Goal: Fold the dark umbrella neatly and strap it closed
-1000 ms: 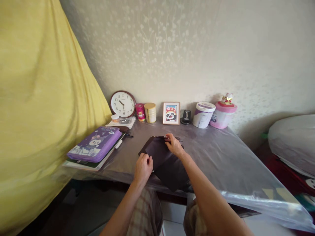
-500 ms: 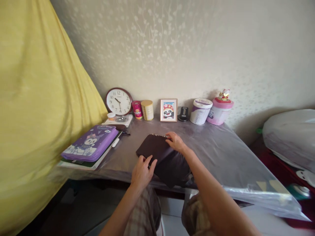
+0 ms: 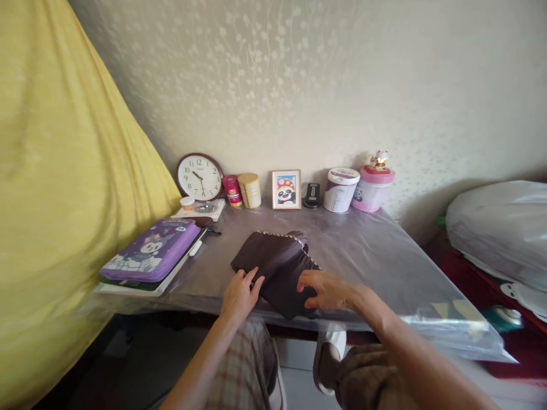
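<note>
A dark purplish-brown piece of fabric (image 3: 273, 256) lies folded on the table, with a thin light-and-dark trim along its far and right edges. Its right part slants toward me and hangs close to the front edge. At the near left edge of the fabric, my left hand (image 3: 240, 293) pinches the cloth between thumb and fingers. Over the right part, my right hand (image 3: 327, 289) is slightly blurred, its fingers curved and its thumb apart, with nothing visibly held. Whether its fingertips touch the cloth I cannot tell.
A plastic-covered table (image 3: 359, 256) carries a purple case (image 3: 149, 250) on books at left. Along the wall stand a clock (image 3: 199, 176), a red can (image 3: 232, 191), a yellow can (image 3: 250, 191), a picture frame (image 3: 286, 189) and two tubs (image 3: 341, 191). A yellow curtain (image 3: 64, 199) hangs left.
My right hand has left the fabric's far edge and moved nearer and to the right. The fabric's right part now shows a trimmed edge. My left hand stays at the near left edge.
</note>
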{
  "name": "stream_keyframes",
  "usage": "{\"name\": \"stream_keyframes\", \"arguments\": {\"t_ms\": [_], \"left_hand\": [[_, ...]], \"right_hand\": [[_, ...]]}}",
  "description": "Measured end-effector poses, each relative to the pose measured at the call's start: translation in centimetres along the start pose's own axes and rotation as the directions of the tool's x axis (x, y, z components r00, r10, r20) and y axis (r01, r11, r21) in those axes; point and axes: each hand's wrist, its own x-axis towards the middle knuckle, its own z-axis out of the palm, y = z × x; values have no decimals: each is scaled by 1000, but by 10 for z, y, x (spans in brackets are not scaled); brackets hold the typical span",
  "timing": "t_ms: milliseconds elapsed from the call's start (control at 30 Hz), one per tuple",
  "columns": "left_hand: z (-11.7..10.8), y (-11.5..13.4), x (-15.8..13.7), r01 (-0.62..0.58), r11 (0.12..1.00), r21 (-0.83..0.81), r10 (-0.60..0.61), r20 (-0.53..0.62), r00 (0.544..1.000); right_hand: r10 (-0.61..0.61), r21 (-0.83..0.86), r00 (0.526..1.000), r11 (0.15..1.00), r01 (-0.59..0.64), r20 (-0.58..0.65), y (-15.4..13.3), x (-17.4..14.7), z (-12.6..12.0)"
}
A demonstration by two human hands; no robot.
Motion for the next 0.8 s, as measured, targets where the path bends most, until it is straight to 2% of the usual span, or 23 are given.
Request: {"name": "stream_keyframes", "arguments": {"t_ms": [100,300,433,800], "left_hand": [[0,1,0,12,1000,-6,-12,7,1000],[-1,0,1,2,1000,-24,-1,16,1000],[0,-1,1,2,1000,-22,-1,10,1000],[-1,0,0,13,1000,-28,-13,4,1000]], "right_hand": [[-77,-128,997,989,78,9,-10,-6,10],[-133,-280,991,952,120,-28,-19,-3,24],[-157,-304,985,944,130,-65,-19,-2,24],[-172,-318,984,937,146,-56,-19,1,26]]}}
